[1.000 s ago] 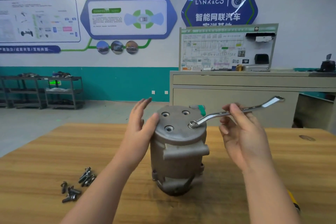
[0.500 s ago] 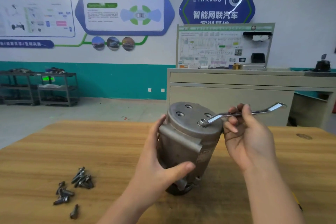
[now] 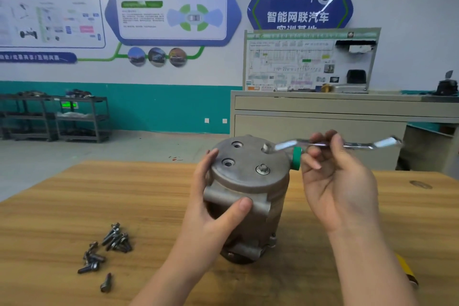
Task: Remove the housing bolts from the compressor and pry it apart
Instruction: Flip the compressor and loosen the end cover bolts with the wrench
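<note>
The left hand (image 3: 211,208) grips the grey cast-metal cylindrical compressor (image 3: 248,196), thumb pressed on a lug on its near side and fingers curled round the far left edge of the cap. The right hand (image 3: 340,181) pinches the shank of a shiny steel offset ring spanner (image 3: 330,144), whose left ring end sits at the far right bolt position on the compressor's round flat end cap; its other end points right, in the air. The compressor stands upright on the wooden counter (image 3: 74,206), roughly in the middle. One hex bolt (image 3: 262,169) remains in the near right hole of the cap; two holes on the left are empty. A green plastic plug (image 3: 296,158) sticks out of the compressor's right side, just beside the right hand's fingers. A loose heap of dark removed bolts (image 3: 106,246) lies on the counter near left, well apart from the compressor.
</note>
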### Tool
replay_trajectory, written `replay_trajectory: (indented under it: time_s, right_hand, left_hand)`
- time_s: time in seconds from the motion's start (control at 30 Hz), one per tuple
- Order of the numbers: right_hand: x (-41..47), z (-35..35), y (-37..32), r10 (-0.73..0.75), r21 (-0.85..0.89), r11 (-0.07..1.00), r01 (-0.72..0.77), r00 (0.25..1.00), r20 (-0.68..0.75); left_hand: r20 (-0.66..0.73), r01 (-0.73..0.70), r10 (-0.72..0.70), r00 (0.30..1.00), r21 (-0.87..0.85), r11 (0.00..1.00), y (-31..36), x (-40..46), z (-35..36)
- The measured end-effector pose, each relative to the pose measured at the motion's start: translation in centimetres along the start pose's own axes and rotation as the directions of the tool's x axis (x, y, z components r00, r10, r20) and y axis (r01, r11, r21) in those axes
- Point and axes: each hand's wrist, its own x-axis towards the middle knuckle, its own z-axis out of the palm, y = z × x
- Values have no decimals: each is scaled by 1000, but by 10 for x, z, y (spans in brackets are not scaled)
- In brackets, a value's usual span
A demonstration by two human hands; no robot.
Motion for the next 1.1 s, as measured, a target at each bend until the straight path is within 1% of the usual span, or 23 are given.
replay_trajectory:
  time_s: [0.07, 0.1, 0.17, 0.2, 0.27, 0.3, 0.37, 0.43, 0.57, 0.7, 0.73, 0.83, 0.87, 0.93, 1.0, 1.07, 1.1]
  right_hand:
    - [-2, 1, -4, -56, 76, 995, 60, 997, -53]
    - [-3, 1, -5, -107, 51, 992, 112, 991, -86]
    - [-6, 3, -2, -253, -120, 963, 240, 960, -118]
    - [-9, 5, 1, -343, -231, 921, 314, 934, -97]
    - [-14, 7, 10, -515, -397, 782, 480, 857, 21]
    - [-16, 8, 14, -576, -439, 707, 555, 812, 99]
    - [-20, 9, 21, -643, -476, 571, 668, 725, 246]
    - [-24, 10, 26, -659, -479, 491, 727, 670, 342]
    - [-29, 10, 32, -634, -463, 380, 800, 590, 500]
    - [-31, 7, 39, -603, -498, 231, 836, 525, 601]
    - [-32, 6, 41, -599, -508, 157, 847, 490, 633]
    - [-40, 8, 48, -570, -507, -164, 846, 338, 749]
    - [-42, 9, 51, -559, -496, -232, 837, 302, 772]
    - [-44, 11, 56, -537, -467, -286, 836, 263, 801]
    - [-44, 11, 60, -497, -433, -305, 848, 246, 832]
    - [-45, 9, 62, -508, -457, -291, 840, 269, 818]
    - [-46, 9, 63, -548, -489, -223, 843, 307, 778]
  left_hand:
    - [22, 13, -13, 1000, 3, 1000, -2, 0, -3]
    - [23, 8, -9, 1000, 14, 1000, -3, -1, -5]
    - [3, -31, 31, 1000, 89, 996, -5, -1, -5]
    - [-11, -67, 69, 998, 146, 987, -4, -1, -4]
    - [-22, -148, 159, 987, 250, 957, -3, -1, -3]
    - [-24, -182, 198, 980, 290, 940, -3, -1, -2]
    - [-39, -217, 243, 969, 334, 917, -4, -2, 0]
    - [-55, -225, 258, 965, 337, 914, -5, -3, 2]
    - [-84, -276, 327, 941, 364, 889, -5, -3, 5]
    - [-105, -270, 332, 938, 385, 883, -6, -1, 4]
    - [-98, -269, 330, 939, 389, 881, -7, 0, 3]
    - [-92, -253, 310, 946, 385, 887, -12, 3, -3]
    - [-95, -248, 304, 948, 378, 892, -14, 4, -4]
    - [-102, -268, 328, 939, 381, 885, -16, 6, -5]
    - [-109, -264, 323, 940, 364, 893, -16, 7, -6]
    - [-87, -239, 285, 955, 348, 906, -15, 7, -10]
    - [-63, -234, 271, 961, 344, 910, -13, 7, -13]
